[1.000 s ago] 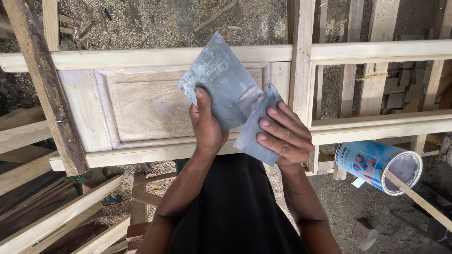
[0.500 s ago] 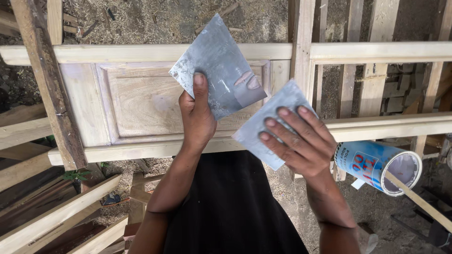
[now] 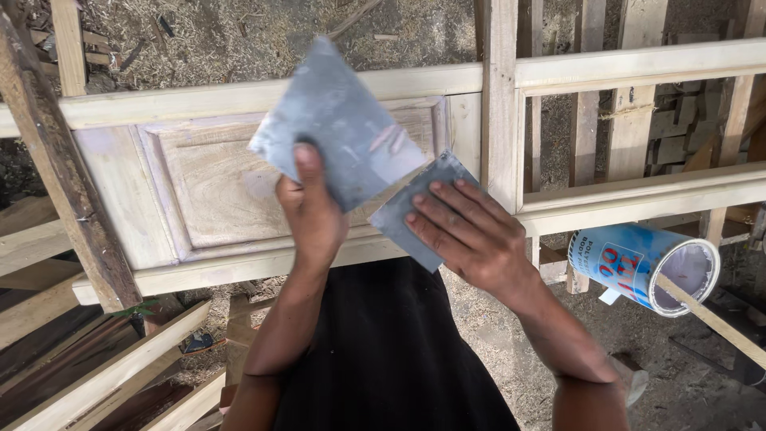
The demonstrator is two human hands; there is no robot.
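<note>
Grey sandpaper sheet (image 3: 339,120) was pinched in the left hand (image 3: 313,211), and the right hand (image 3: 471,239) gripped a smaller sandpaper piece (image 3: 415,209), both above the wooden door panel (image 3: 211,187) near its lower edge.

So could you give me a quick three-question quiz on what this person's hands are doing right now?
1. True or false: each hand holds its own grey sheet.
2. Which hand holds the larger sheet? A left, B right.
3. What lies on its side on the ground at the right?

Key:
1. True: left hand, right hand.
2. A: the larger grey sheet; the smaller grey sheet is in the right.
3. A blue and white can, beyond the wooden panel frame.
</note>
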